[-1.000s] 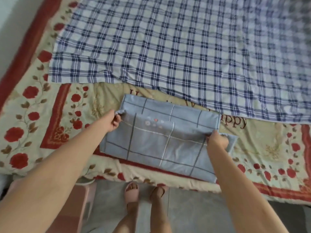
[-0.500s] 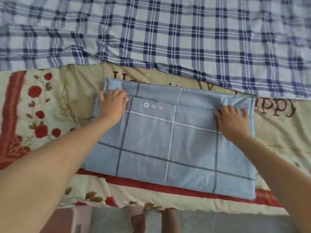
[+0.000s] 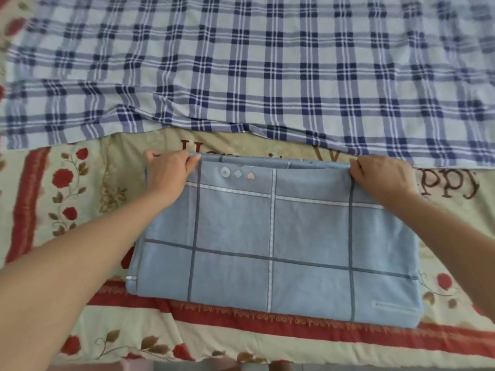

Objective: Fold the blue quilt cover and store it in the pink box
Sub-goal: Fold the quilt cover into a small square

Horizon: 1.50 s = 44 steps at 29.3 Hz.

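Both hands pinch the far edge of the folded cover: left hand at its far-left corner, right hand at the far-right, fingers curled over the fabric. It lies flat on the floral spread, near edge along the red border. The spread shows bare to left and right, and the plaid sheet begins just beyond the hands.
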### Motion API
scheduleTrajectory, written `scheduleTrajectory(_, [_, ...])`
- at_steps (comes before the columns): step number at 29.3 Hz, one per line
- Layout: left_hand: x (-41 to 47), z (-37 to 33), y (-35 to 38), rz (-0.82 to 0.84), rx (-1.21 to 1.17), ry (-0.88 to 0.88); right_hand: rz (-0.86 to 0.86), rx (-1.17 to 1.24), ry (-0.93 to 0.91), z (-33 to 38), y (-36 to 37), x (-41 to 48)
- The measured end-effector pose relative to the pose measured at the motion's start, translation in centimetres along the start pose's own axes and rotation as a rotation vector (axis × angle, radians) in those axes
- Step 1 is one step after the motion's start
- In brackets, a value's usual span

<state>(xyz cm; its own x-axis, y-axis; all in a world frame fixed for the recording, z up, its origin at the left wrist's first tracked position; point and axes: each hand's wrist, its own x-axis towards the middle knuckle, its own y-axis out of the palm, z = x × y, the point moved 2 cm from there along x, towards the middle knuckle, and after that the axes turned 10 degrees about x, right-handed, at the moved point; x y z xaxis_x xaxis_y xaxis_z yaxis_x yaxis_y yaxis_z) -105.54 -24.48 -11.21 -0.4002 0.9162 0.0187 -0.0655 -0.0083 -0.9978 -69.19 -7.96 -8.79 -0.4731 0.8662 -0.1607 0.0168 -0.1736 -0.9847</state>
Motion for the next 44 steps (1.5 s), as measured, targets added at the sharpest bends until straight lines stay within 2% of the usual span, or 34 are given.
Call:
scheduleTrajectory(2, [1.1,-0.9,1.1,0.04,-0.013,0.001,0.146,-0.03,0.055,-0.3,0.9,1.1])
scheduleTrajectory(6, [1.7,-1.9,2.7,0.148,-0.002,-0.011,0.267,0.204,0.08,-1.6,3.3,1.6])
scheduleTrajectory(12, [0.0,-5.2,2.9,0.155,-0.105,0.118,0.141,0.255,0.07,-3.9,3.4,0.5])
scheduleTrajectory(16, [0.7,-8.0,2.4,0.33,-0.155,0.18,0.273,0.304,0.12,-5.9,2.5,0.6])
scheduleTrajectory(20, [1.0,-9.6,3.4,0.594,0.005,0.235,0.417,0.271,0.162,-6.7,2.2,1.4])
scheduleTrajectory(22, [1.5,-9.7,3.7,0.655,0.055,0.254,0.443,0.306,0.202,-6.8,2.1,1.7])
scheduleTrajectory(28, [2.2,-9.9,3.8,0.731,0.124,0.262,0.364,0.36,0.135,-7.5,0.9,0.9])
scheduleTrajectory(33, [2.6,-10.1,3.7,0.762,0.129,0.273,0.33,0.364,0.196,-8.8,1.6,1.6])
scheduleTrajectory(36, [2.6,-10.4,4.0,0.77,0.138,0.274,0.414,0.209,0.31,-7.9,3.0,2.2])
scheduleTrajectory(37, [2.7,-10.4,4.0,0.771,0.13,0.267,0.384,0.121,0.301,-7.1,2.9,2.3])
scheduleTrajectory(39, [2.6,-10.2,3.8,0.729,0.106,0.264,0.173,0.024,0.152,-5.2,1.9,2.5])
scheduleTrajectory(41, [2.8,-9.9,3.0,0.538,0.09,0.32,0.007,0.093,-0.043,-3.7,0.9,1.6])
scheduleTrajectory(42, [3.0,-9.6,2.6,0.39,0.072,0.342,0.011,0.134,-0.051,-3.7,0.6,0.9])
scheduleTrajectory(44, [2.7,-8.2,2.2,0.166,-0.007,0.266,0.132,0.128,0.028,-4.6,1.0,-0.8])
